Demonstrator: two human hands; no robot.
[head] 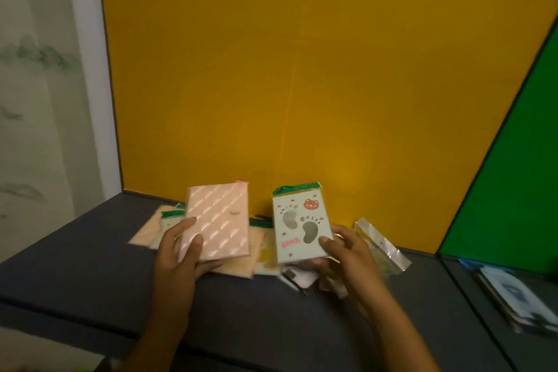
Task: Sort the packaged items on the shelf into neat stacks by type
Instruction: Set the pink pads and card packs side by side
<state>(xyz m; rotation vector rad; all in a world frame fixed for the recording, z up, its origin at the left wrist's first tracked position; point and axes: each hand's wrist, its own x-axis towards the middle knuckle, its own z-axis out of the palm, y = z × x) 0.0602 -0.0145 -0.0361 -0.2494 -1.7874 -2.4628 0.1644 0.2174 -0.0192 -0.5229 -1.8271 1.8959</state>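
Pink and quilted-looking, the flat packet (216,224) in the left hand (181,254) was held tilted above the dark shelf (75,254), thumb across its lower front and fingers curled behind. The right hand (347,254) gripped a pale packet printed with two grey footprints (300,225) and a green top strip, thumb pressed on its lower right corner, the packet upright and facing the camera. Both packets were apart from each other, near the back edge of the shelf, against the yellow back panel (302,69). Beneath the hands lay a loose heap of more packets (259,251), peach-coloured ones to the left and a clear crinkled wrapper (382,243) to the right. A green panel (513,175) closed the right side, and blurred bluish items (513,296) lay at the far right corner
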